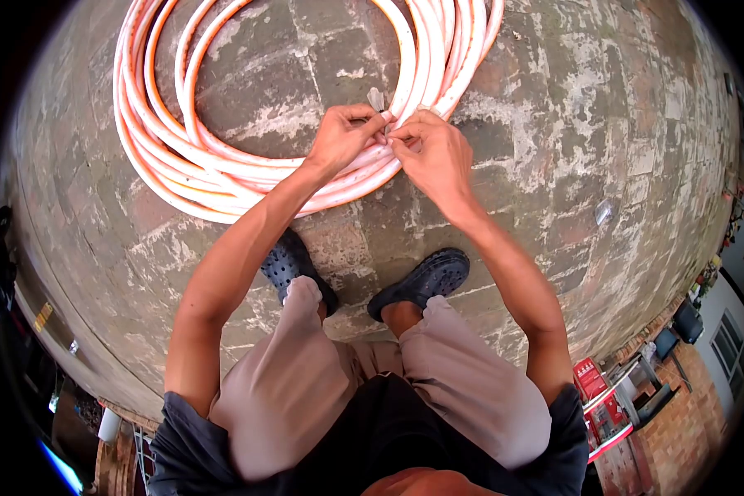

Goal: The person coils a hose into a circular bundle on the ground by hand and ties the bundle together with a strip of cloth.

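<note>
A thick coil of pale pink-orange hose (256, 178) lies on the worn paving. At its lower right part, my left hand (347, 140) and my right hand (434, 153) meet over the bundled loops. The fingertips of both hands are pinched close together on a small thin piece, perhaps a tie, too small to make out. A pale flat scrap (376, 99) sticks up just beyond my left fingers, inside the ring of hose.
Dark perforated clogs (426, 281) are on my feet below the coil. A clear crumpled bit (605, 212) lies on the paving (537, 165) at right. Red crates (591, 384) and a metal frame stand at the lower right, near a building.
</note>
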A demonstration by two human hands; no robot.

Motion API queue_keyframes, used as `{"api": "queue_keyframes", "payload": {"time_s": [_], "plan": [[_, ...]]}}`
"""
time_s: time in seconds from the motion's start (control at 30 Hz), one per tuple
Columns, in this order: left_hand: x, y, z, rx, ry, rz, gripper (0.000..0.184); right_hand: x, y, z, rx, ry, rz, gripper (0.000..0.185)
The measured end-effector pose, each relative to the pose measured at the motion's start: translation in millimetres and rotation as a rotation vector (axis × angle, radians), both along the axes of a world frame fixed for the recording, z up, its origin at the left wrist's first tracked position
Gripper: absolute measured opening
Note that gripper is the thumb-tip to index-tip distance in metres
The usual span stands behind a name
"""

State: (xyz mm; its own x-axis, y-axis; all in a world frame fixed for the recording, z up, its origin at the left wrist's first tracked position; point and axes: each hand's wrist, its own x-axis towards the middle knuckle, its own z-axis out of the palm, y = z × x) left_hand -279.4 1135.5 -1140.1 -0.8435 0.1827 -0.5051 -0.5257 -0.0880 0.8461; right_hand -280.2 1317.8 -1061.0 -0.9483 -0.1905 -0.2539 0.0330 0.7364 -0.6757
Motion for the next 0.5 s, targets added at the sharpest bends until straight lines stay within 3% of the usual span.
{"api": "queue_keyframes", "payload": {"time_s": [0.13,0.27,0.33,0.5], "plan": [[1,-5,6,-0.045,-0.007,-0.064,0.022,-5,-4,-4,0.068,0.294,0.200,0.012],[6,-9,9,-0.036,0.053,-0.065,0.021,-30,0,-12,0.091,0.277,0.321,0.013],[9,-10,8,-0.040,0.064,-0.052,0.022,-41,0,-11,0.019,-0.218,0.169,0.014],[14,-15,-4,-0.123,0.174,-0.114,0.022,-48,-1,-7,0.071,-0.248,0.193,0.016]]}}
